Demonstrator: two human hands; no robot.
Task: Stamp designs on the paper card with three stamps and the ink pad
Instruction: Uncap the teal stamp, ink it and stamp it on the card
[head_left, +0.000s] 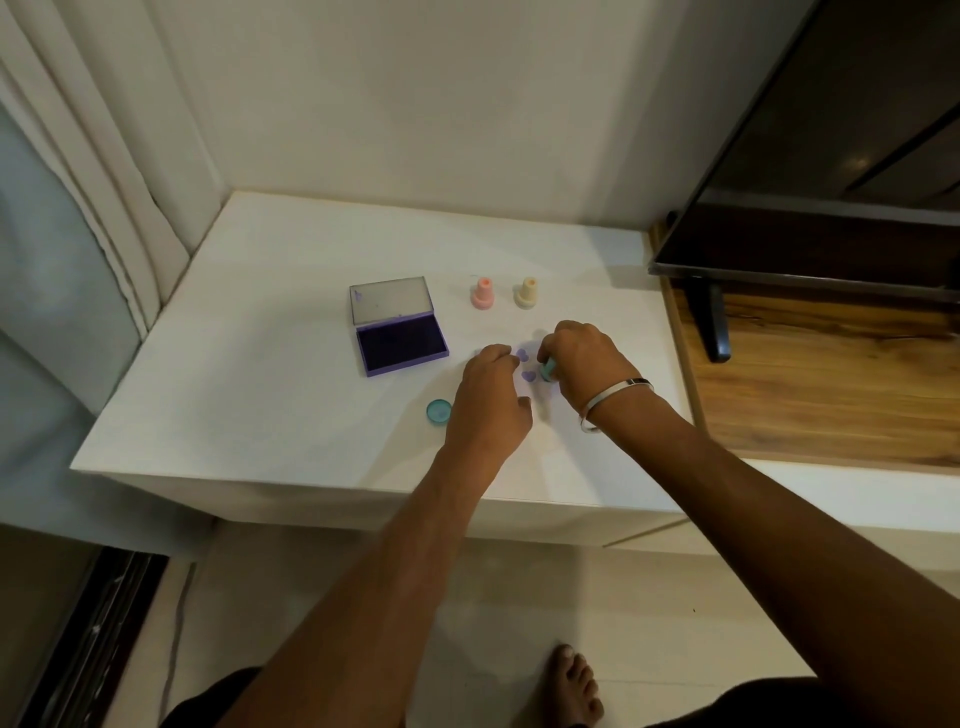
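Bare foot (574, 686) is cut off below. Teal stamp (548, 372) is gripped by curled right hand (587, 364) fingers, mostly hidden; left hand (488, 400) is pressed beside it, its fingertips hidden; card edges are indiscernible.

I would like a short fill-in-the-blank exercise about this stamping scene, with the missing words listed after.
1. The right hand grips the ____ stamp.
2. The ink pad has its lid ____.
3. The purple prints on the paper card have the shape of ____.
4. Beside the pink stamp stands the ____ stamp.

Missing words: teal; open; hearts; cream
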